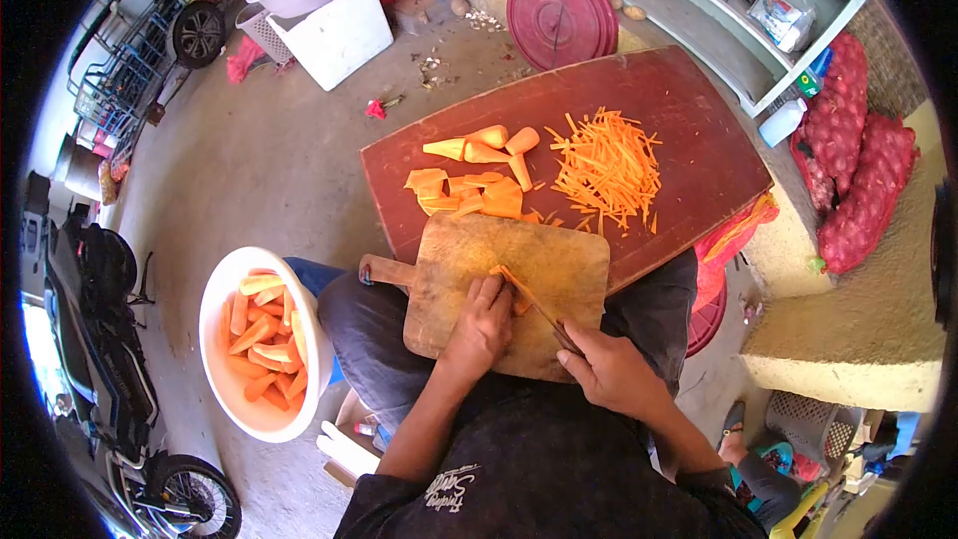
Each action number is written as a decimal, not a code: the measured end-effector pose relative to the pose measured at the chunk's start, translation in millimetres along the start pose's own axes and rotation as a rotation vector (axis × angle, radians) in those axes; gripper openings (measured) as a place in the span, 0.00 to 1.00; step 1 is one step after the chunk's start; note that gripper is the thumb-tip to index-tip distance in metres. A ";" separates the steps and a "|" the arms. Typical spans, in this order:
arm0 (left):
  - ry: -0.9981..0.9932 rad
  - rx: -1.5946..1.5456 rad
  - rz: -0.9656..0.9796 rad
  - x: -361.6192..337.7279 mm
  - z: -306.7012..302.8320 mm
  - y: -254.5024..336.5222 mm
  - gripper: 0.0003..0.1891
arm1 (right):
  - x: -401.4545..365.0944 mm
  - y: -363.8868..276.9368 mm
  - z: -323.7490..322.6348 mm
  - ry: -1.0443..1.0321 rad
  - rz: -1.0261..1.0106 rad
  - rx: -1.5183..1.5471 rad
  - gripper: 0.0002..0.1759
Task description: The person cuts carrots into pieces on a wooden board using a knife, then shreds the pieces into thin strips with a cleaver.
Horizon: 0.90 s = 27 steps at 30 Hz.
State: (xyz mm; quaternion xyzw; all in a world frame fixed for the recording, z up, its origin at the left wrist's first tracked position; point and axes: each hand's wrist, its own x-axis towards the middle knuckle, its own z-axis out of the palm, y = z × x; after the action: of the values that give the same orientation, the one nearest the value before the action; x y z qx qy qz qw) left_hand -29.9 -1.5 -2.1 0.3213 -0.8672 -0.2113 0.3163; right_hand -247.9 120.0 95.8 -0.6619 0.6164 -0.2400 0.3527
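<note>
A wooden cutting board (564,245) with a handle lies across my lap, against the near edge of the red tabletop (689,130). My right hand (611,369) grips a knife (544,313), its blade slanting up and left over the board. Close against the blade, my left hand (483,317) has its fingers bent down on a carrot piece (521,306), mostly hidden by hand and knife. Beyond the board lie carrot slabs (469,195), several peeled carrot chunks (486,145) and a heap of carrot sticks (609,165).
On my left stands a white tub (212,339) of peeled carrots. Red mesh sacks (866,190) lean by a shelf (689,25) at right. A motorcycle (100,359) is at far left. Part of another person's leg (768,484) shows at lower right.
</note>
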 end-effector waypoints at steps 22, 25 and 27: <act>0.002 -0.104 -0.071 -3.7 -3.3 -0.3 0.26 | 21.5 -13.3 -1.3 -0.059 0.061 -0.011 0.19; 0.022 -0.153 -0.073 0.4 -6.1 5.4 0.28 | 51.7 1.3 23.4 0.107 -0.147 -0.074 0.17; 0.031 -0.150 -0.094 -2.5 -3.6 4.0 0.28 | 60.2 2.9 21.4 0.070 -0.098 -0.070 0.16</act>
State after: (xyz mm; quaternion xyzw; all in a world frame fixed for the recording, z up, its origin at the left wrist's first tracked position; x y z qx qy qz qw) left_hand -27.6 2.5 1.8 0.3401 -0.8281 -0.2850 0.3425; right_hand -226.1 64.4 72.9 -0.6942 0.6033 -0.2584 0.2955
